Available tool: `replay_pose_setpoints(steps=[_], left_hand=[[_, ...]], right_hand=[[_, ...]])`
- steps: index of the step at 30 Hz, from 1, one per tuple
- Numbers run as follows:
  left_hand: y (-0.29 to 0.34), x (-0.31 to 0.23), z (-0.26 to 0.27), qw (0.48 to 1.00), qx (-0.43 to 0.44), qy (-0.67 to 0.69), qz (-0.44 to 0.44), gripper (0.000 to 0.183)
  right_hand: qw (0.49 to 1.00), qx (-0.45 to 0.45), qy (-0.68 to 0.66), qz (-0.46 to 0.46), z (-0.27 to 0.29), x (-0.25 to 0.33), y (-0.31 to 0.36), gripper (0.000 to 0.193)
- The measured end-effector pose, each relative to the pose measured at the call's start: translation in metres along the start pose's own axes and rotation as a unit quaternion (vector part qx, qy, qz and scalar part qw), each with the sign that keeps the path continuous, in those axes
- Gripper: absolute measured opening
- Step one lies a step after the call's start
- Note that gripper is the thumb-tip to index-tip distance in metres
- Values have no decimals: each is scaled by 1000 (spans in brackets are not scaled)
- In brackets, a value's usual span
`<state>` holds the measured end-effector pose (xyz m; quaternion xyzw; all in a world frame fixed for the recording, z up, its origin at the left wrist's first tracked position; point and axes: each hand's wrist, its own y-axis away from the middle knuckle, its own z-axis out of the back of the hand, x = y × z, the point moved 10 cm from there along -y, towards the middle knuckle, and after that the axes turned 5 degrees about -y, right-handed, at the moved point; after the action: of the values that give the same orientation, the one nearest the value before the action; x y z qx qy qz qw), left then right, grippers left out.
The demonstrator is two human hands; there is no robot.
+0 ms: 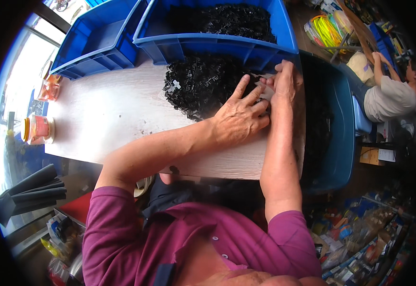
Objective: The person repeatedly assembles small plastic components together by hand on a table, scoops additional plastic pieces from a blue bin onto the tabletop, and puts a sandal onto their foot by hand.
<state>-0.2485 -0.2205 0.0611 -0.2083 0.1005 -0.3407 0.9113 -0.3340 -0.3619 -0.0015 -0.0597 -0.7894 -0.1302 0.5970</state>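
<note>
A heap of small black plastic pieces (201, 83) lies on the pale wooden table (108, 114), up against the front of a large blue bin (213, 43). My left hand (244, 113) rests at the heap's right side, palm down with its fingers spread. Just right of it is my right hand (283, 83), near the table's right edge. Its fingers are bent inward and drawn together; whatever they may hold is too small or hidden to name. More of the black pieces fill the back of the large blue bin.
A second blue bin (93, 40) stands at the far left. Two jars, one with a yellow lid (38, 128), sit by the left edge. A deep teal tub (339, 128) adjoins the table's right side. Another person (389, 97) works at the right, beyond the tub.
</note>
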Motion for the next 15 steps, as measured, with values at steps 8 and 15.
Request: replay_pose_setpoints(steps=[8,15], left_hand=[[8,13,24,997,-4,-11,70,19],[78,25,99,973,-118,72,184,24]], right_hand=[[1000,7,-4,-11,1,-9,-4,29],[999,10,-31,32,-5,1,-3,28]])
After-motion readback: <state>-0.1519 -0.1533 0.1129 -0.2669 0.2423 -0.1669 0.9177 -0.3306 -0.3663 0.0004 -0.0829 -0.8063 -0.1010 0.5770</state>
